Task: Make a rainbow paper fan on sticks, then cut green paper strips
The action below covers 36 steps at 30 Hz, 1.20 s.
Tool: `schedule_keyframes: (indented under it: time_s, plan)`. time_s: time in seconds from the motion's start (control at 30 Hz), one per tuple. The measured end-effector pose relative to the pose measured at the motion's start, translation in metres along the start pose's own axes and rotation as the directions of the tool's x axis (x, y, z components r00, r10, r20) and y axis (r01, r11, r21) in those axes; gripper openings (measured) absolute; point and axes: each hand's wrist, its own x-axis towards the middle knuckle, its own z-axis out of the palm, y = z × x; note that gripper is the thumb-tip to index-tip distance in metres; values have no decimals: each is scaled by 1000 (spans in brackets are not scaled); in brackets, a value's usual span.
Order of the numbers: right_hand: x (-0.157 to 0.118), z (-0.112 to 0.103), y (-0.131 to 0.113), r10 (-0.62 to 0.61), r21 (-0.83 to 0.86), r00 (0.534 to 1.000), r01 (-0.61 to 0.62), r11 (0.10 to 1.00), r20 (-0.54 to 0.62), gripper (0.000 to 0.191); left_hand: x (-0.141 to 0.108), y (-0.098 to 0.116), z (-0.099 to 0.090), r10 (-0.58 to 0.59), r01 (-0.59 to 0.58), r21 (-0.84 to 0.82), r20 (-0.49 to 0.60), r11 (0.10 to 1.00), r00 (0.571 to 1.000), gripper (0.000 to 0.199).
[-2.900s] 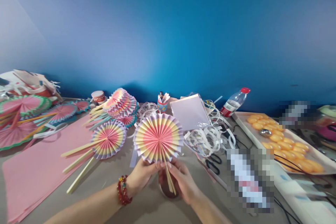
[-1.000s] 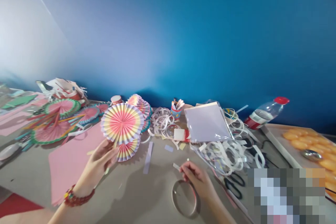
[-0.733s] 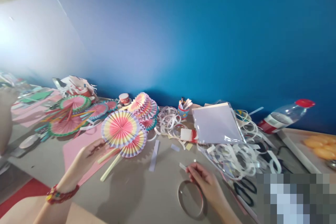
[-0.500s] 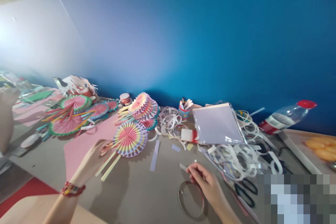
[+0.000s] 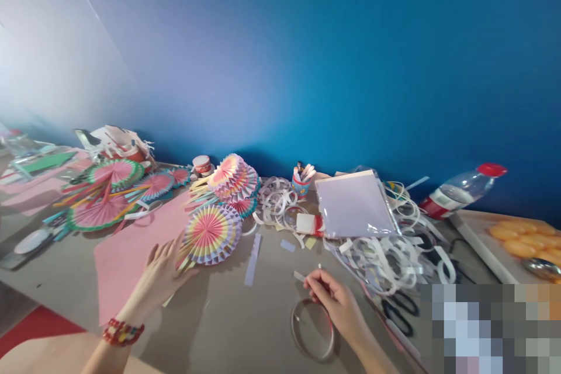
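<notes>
A pleated paper fan (image 5: pixel 213 235) in pink, yellow and lilac lies on the table. My left hand (image 5: pixel 160 274) is at its lower left, palm down with fingers spread over its pale sticks, which are mostly hidden. My right hand (image 5: pixel 333 301) has thumb and fingers pinched on a short pale strip of tape (image 5: pixel 300 276). Just below those fingers is a thin tape roll (image 5: pixel 294 339); whether it rests on the table or hangs from the hand I cannot tell. A lilac paper strip (image 5: pixel 253 260) lies flat between my hands.
Stacked fans (image 5: pixel 234 178) stand behind, more fans (image 5: pixel 114 175) left on pink paper (image 5: pixel 127 269). Curled white strips (image 5: pixel 377 263) lie beside a packet of lilac paper (image 5: pixel 355 204). Black scissors (image 5: pixel 401 312), a bottle (image 5: pixel 464 190) and a tray (image 5: pixel 477 245) are right. A blue wall (image 5: pixel 350 58) rises behind.
My left hand has loosened from the fan's edge and spread its fingers over the sticks. My right hand keeps its pinch. The view has shifted slightly right; another person's arm at far left is gone.
</notes>
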Motion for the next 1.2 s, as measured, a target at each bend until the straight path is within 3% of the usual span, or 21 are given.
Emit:
schedule_keyframes:
  time_s: [0.1, 0.33, 0.63, 0.83, 0.97, 1.1, 1.2]
  plan:
    - [0, 0, 1, -13, -21, 1000, 13, 1000, 5, 42, 6, 2, 0, -36, 36, -26, -19, 999, 999, 79]
    - [-1, 1, -4, -38, -62, 999, 38, 997, 6, 39, 12, 1, 13, -4, 0, -111, -35, 994, 999, 76]
    - [-1, 1, -3, -42, -122, 999, 42, 992, -1, 38, 14, 9, 1, -170, 170, -43, 9, 984, 985, 77]
    - [-1, 1, -3, -58, -139, 998, 56, 989, -10, 40, 11, 5, 2, -238, 208, -240, -101, 948, 966, 73]
    - [-1, 1, -4, -56, -136, 998, 55, 989, -1, 39, 16, 9, 7, -268, 224, -326, -96, 918, 959, 76]
    - [-2, 1, -9, -49, -107, 999, 50, 993, 6, 39, 21, 21, 4, -204, 187, -245, -42, 951, 978, 73]
    - [-2, 1, -10, -42, -98, 999, 43, 994, 8, 40, 18, 30, -1, -228, 229, -136, 23, 964, 973, 71]
